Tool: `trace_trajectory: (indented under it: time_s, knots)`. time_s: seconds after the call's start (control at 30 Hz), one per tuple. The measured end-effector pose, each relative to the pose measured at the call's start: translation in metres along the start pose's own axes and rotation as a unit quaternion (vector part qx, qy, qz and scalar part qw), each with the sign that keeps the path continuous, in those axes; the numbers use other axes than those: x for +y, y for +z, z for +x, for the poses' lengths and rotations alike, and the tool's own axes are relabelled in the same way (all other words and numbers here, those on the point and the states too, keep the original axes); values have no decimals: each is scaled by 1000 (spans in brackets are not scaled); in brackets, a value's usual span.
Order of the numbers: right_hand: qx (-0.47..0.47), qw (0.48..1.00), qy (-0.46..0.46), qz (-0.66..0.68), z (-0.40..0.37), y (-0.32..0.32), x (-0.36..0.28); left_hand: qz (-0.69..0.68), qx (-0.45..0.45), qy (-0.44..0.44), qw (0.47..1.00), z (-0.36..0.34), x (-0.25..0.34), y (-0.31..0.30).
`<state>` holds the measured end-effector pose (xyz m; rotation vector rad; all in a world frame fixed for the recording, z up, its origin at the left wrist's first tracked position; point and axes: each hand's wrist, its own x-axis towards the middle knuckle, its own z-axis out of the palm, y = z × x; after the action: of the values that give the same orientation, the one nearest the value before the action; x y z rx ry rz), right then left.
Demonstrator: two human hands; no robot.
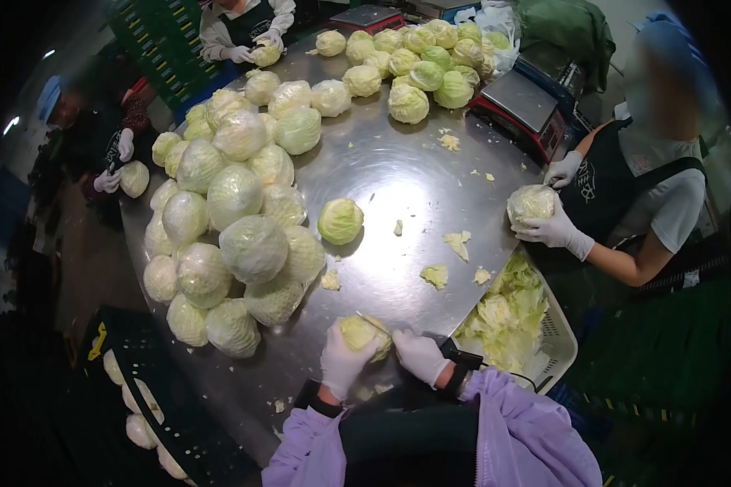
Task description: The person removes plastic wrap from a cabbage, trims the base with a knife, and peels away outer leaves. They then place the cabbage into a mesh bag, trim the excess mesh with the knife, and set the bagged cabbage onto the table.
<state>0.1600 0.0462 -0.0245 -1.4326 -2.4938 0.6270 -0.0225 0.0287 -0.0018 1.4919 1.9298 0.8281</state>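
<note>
Near the front edge of the table, my white-gloved left hand is closed around the left side of a pale green cabbage. My right hand, also gloved, is closed just right of that cabbage. From its fingers, what looks like the thin blade of a knife lies across the cabbage's top right; the handle is hidden. A bare cabbage sits apart in the middle of the table. To the left are heaped cabbages in clear wrap.
Loose leaf scraps lie on the metal table. A white crate of leaves stands at right, a dark crate at lower left. Unwrapped cabbages and a scale are at the back. Three co-workers handle cabbages around the table.
</note>
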Motion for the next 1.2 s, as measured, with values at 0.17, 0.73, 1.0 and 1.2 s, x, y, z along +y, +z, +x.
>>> trace_trajectory:
  time_s: [0.17,0.73,1.0,1.2]
  knots:
    - [-29,1000,9,2,19,-8,2,-21,-31,-57,998,9,-1,-4]
    - [38,957,106,266,36,10,59,-428,-141,-130,883,-45,-57,-41]
    - [60,969,-56,235,10,-24,-3,-364,-163,-30,917,-26,-45,-18]
    - [77,989,-62,110,-1,-29,-11,-467,-225,-105,849,3,-26,-12]
